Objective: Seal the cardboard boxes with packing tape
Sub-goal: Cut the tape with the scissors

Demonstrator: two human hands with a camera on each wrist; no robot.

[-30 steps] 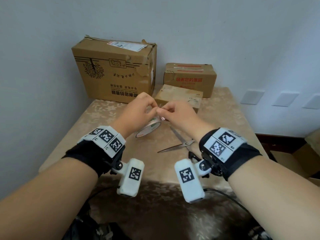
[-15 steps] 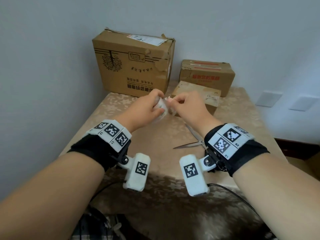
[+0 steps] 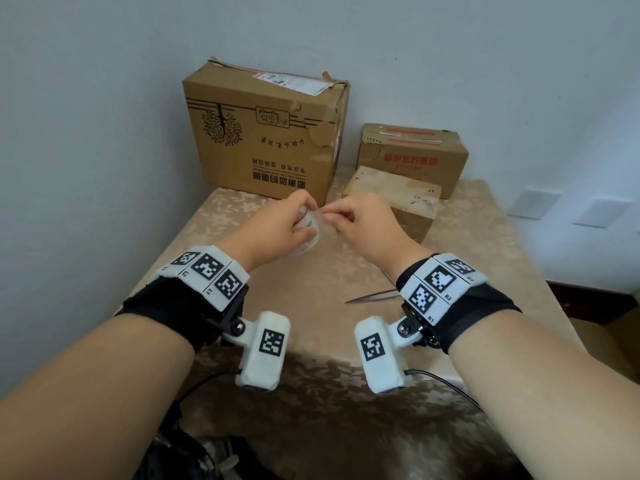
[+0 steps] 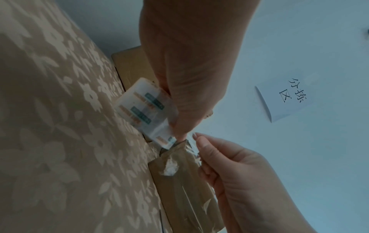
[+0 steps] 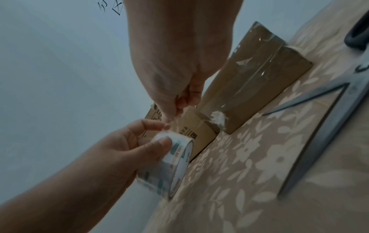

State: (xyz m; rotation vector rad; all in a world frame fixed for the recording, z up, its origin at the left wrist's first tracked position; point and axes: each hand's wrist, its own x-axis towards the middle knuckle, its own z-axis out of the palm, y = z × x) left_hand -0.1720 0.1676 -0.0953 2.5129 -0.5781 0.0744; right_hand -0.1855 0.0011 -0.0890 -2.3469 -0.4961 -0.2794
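My left hand (image 3: pixel 294 221) grips a roll of clear packing tape (image 3: pixel 309 233) above the table, its printed side showing in the left wrist view (image 4: pixel 145 108). My right hand (image 3: pixel 349 216) pinches the loose end of the tape (image 4: pixel 192 141) at the roll's edge (image 5: pixel 169 124). Three cardboard boxes stand at the back: a large box (image 3: pixel 266 133), a medium box with red print (image 3: pixel 412 157), and a small flat box (image 3: pixel 391 192) with clear tape across its front, just beyond my right hand.
Scissors (image 3: pixel 372 296) lie open on the patterned tablecloth (image 3: pixel 311 306) under my right wrist, seen large in the right wrist view (image 5: pixel 319 126). The table sits in a wall corner. A paper note (image 4: pixel 289 100) hangs on the wall.
Both hands have lifted the tape roll off the table and moved it slightly forward. The head view has shifted left, so the boxes now sit further right.
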